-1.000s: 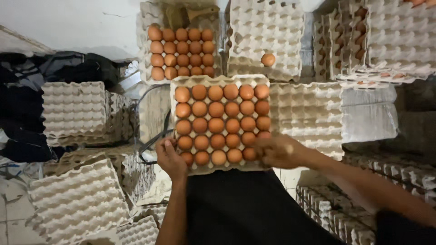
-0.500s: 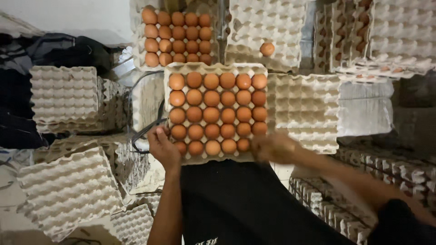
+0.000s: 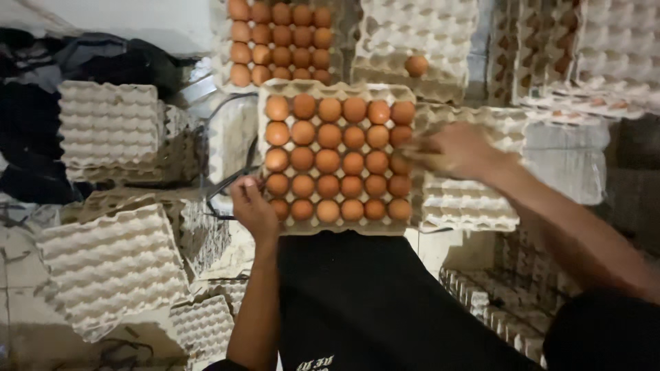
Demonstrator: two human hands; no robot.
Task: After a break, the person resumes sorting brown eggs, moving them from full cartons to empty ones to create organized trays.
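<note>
Stacks of grey pulp egg trays are seen on every side of a dim storage space. An empty stack (image 3: 108,125) stands at the left, with dark cloth (image 3: 96,62) bundled behind it at the far left. A tilted empty tray (image 3: 113,264) lies nearer, low on the left. A second filled tray (image 3: 282,41) of brown eggs is placed at the far centre, partly cut off by the frame. An empty tray (image 3: 419,34) to its right carries a single egg (image 3: 416,66). More empty stacks (image 3: 474,199) are piled at the right, and further ones fill the far right corner.

A full tray (image 3: 335,223) of brown eggs (image 3: 328,160) is held at the centre, just above the person's dark shirt (image 3: 371,302) (six rows of five are counted).

The left hand (image 3: 253,206) is raised from below on a bare forearm. Its fingers are curled around the tray's near left corner, and the thumb is laid against the edge.

The right hand (image 3: 457,152) is reached in from the right, with the arm stretched across the empty stacks. It is blurred at the tray's right edge, fingers pointing left; whether the edge is gripped cannot be told.
</note>
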